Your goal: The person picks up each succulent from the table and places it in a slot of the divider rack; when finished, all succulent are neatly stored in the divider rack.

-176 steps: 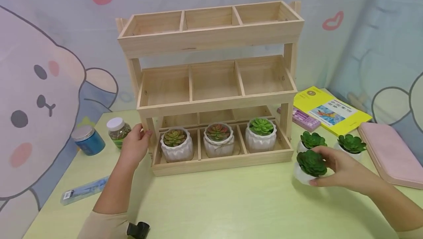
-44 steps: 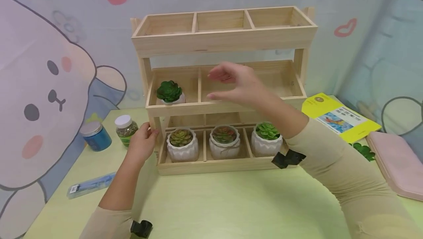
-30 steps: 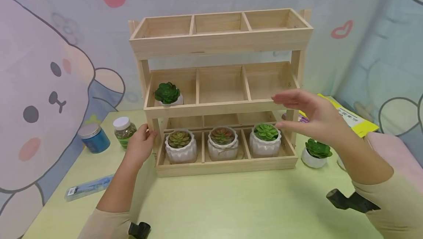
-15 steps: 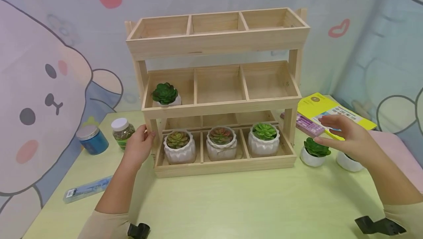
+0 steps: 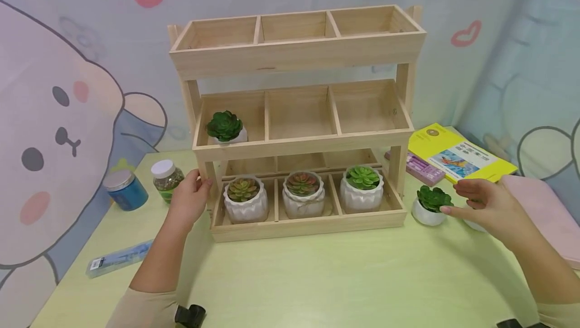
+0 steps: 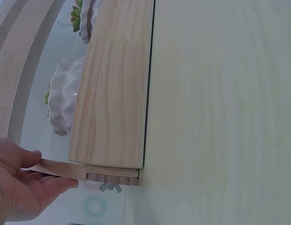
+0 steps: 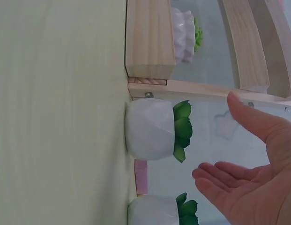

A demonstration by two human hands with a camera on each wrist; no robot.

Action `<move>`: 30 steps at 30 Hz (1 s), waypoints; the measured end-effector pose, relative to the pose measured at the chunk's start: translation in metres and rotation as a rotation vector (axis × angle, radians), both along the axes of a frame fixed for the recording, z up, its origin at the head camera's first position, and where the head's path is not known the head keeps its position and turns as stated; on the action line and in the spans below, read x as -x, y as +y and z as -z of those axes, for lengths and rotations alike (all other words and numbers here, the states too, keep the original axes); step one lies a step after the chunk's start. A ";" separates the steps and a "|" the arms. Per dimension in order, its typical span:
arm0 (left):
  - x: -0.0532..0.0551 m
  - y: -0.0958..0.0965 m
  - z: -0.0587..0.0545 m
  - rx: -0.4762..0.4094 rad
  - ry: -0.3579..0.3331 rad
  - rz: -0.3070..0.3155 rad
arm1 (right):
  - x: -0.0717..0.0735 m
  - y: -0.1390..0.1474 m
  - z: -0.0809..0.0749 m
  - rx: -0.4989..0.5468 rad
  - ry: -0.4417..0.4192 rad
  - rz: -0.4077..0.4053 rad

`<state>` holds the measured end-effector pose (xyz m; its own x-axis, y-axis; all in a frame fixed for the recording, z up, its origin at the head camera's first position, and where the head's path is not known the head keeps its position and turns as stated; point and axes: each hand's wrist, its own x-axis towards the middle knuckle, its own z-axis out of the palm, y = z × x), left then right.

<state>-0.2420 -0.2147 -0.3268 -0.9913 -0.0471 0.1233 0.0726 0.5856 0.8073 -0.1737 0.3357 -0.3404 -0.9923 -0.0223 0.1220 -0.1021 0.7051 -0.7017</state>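
A three-tier wooden plant rack [image 5: 299, 146] stands on the table, each tier split into three compartments. My left hand [image 5: 189, 199] pinches its left leg [image 6: 58, 167] between thumb and fingers. A dark green potted succulent [image 5: 225, 126] leans in the middle tier's left compartment. Three white-potted succulents fill the bottom tier, among them a reddish one [image 5: 303, 193]. My right hand [image 5: 494, 212] holds nothing, thumb and fingers spread apart, just right of a small green potted succulent [image 7: 150, 129]. Another potted succulent [image 7: 154, 211] is mostly hidden behind this hand in the head view.
Right of the rack lie a yellow book [image 5: 457, 151], a purple box [image 5: 419, 167] and a pink case [image 5: 539, 212]. On the left are a blue jar [image 5: 127, 192], a white-lidded jar [image 5: 166, 179] and a flat blue pack [image 5: 119, 258].
The dark green succulent has gone from my right hand into the middle tier's left compartment. My right hand has drawn back right and down to the remaining pots. The left hand keeps its hold.
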 end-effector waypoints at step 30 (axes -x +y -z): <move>0.000 0.003 -0.001 0.042 -0.004 -0.025 | 0.010 -0.009 0.039 0.140 -0.205 0.047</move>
<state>-0.2422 -0.2121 -0.3263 -0.9903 -0.0666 0.1221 0.0547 0.6209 0.7819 -0.1839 0.3271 -0.3789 -0.9962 0.0272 -0.0831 0.0827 0.6002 -0.7956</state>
